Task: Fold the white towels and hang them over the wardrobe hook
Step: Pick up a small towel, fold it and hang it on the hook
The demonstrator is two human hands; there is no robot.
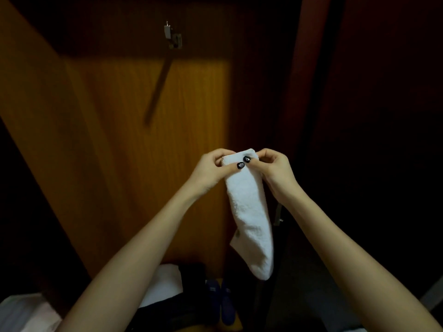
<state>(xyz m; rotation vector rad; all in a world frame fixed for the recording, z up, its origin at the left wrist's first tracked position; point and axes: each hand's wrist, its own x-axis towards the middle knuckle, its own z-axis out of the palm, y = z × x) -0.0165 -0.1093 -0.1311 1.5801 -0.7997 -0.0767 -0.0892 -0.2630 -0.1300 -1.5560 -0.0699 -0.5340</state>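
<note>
Both hands pinch the top of 1 folded white towel [249, 212]: left hand [211, 168], right hand [275, 171]. The hook [173, 35] sits far above.

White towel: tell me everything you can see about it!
The white fluffy terry-cloth towel is folded into a long narrow strip. It hangs down in the air, its lower end free. The left hand and right hand pinch its top edge. It is in front of the brown wooden wardrobe panel, well below the metal hook, not on it.
</note>
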